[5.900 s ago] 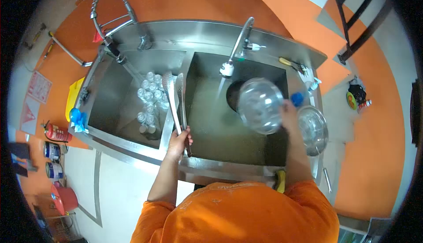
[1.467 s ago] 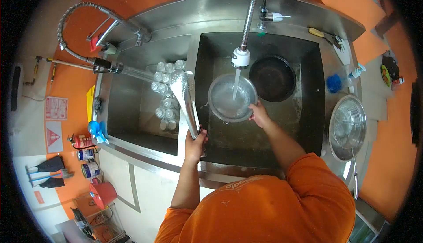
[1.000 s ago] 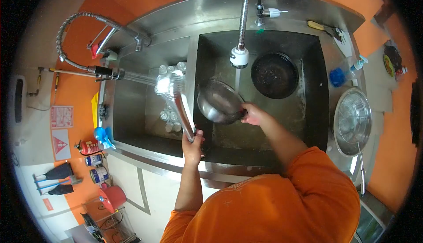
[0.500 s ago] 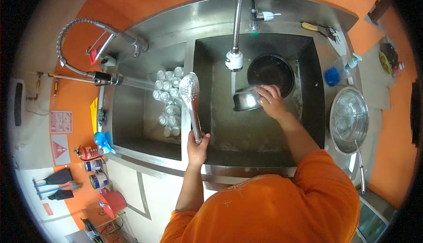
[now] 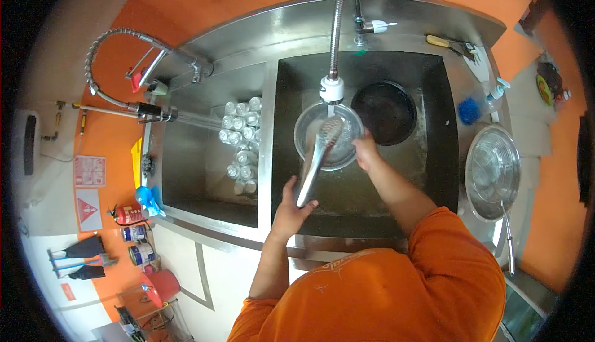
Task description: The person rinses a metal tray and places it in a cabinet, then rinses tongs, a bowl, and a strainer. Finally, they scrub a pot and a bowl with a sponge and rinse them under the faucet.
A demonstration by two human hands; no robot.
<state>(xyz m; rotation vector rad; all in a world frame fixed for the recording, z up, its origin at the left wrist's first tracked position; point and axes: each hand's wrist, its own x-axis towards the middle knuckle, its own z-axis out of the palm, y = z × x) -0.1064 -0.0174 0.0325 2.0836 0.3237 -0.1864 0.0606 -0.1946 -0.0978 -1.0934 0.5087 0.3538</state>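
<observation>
head | left hand [image 5: 290, 208] tongs [image 5: 317, 156] over bowl [image 5: 328, 136] | right hand [image 5: 365, 153] at rim

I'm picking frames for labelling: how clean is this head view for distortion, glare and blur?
Head view: strong fisheye, sink edges bowed, corners black; glare on the steel bowl and the strainer; tongs and both hands fairly sharp.
</observation>
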